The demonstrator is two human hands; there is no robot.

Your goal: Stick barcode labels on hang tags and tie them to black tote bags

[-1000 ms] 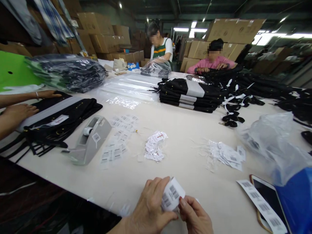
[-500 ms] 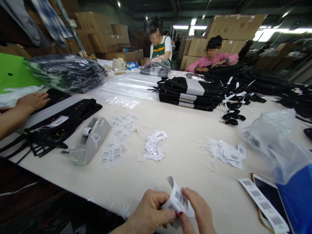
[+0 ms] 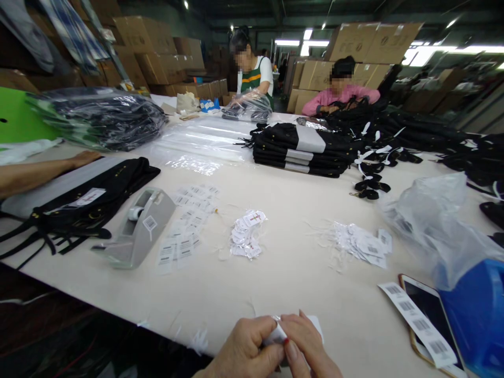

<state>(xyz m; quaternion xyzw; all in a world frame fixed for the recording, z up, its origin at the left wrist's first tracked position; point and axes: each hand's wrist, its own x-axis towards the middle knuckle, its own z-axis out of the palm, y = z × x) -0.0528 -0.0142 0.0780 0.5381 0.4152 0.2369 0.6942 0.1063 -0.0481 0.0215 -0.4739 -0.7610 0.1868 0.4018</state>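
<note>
At the table's near edge, my left hand (image 3: pixel 248 346) pinches a white paper barcode label (image 3: pixel 276 335), now mostly covered by fingers. My right hand (image 3: pixel 307 344) presses against it from the other side, fingertips closed on the same paper. A white corner shows behind the right fingers, and a thin string lies just beyond the hands. Farther ahead is a pile of white hang tags (image 3: pixel 246 236), with a second pile of barcode tags (image 3: pixel 362 244) to its right. A strip of barcode stickers (image 3: pixel 419 323) lies across a phone (image 3: pixel 429 304).
A tape dispenser (image 3: pixel 137 228) stands left, beside barcode labels (image 3: pixel 185 226) and a black bag (image 3: pixel 98 194), which another person's arm (image 3: pixel 39 173) reaches past. Stacked black bags (image 3: pixel 299 149), plastic film (image 3: pixel 429 220) and a blue container (image 3: pixel 478 320) surround the middle. Two people work across the table.
The curled label that stood up between my hands is now folded down and mostly hidden; my right fingers have closed over it. The other person's hand at left has moved farther across the bag.
</note>
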